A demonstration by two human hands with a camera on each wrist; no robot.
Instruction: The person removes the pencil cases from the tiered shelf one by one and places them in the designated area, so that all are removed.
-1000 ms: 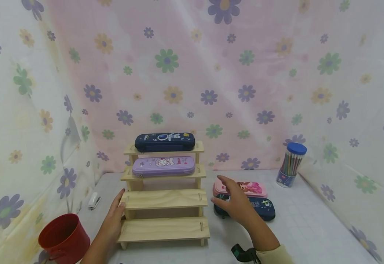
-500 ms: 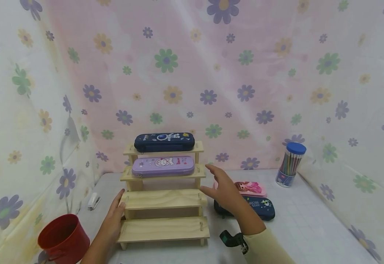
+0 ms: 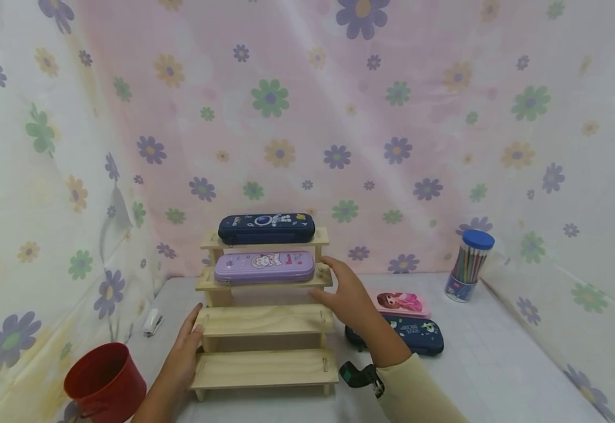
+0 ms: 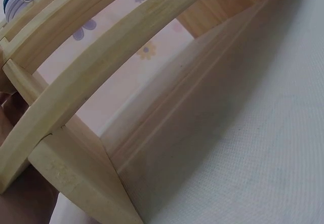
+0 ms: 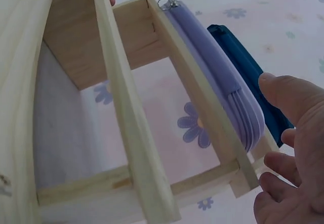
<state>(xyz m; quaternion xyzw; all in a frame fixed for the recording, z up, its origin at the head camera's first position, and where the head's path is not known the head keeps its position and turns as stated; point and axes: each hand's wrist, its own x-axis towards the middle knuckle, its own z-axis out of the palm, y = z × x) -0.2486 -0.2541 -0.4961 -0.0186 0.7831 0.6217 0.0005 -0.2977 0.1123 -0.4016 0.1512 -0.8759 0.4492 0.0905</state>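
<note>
A stepped wooden rack [image 3: 265, 320] carries a dark blue pencil case [image 3: 266, 229] with an astronaut print on its top shelf. On the shelf below lies a lilac pencil case [image 3: 264, 267] with a cartoon print. My left hand [image 3: 181, 352] rests against the rack's left side, fingers extended; part of it is hidden in the left wrist view. My right hand [image 3: 350, 296] is at the right end of the lilac case's shelf, thumb and fingers spread. In the right wrist view its fingers are beside the lilac case [image 5: 235, 89] and hold nothing.
Right of the rack, a pink pencil case [image 3: 405, 302] and another dark blue one [image 3: 418, 336] lie on the table, partly behind my right arm. A blue-lidded tub of pencils [image 3: 467, 267] stands farther right. A red bucket [image 3: 107, 385] and a white stapler-like object [image 3: 152, 322] are left.
My right hand has moved left and slightly up, from over the loose pencil cases to the rack's right end. My left hand stays at the rack.
</note>
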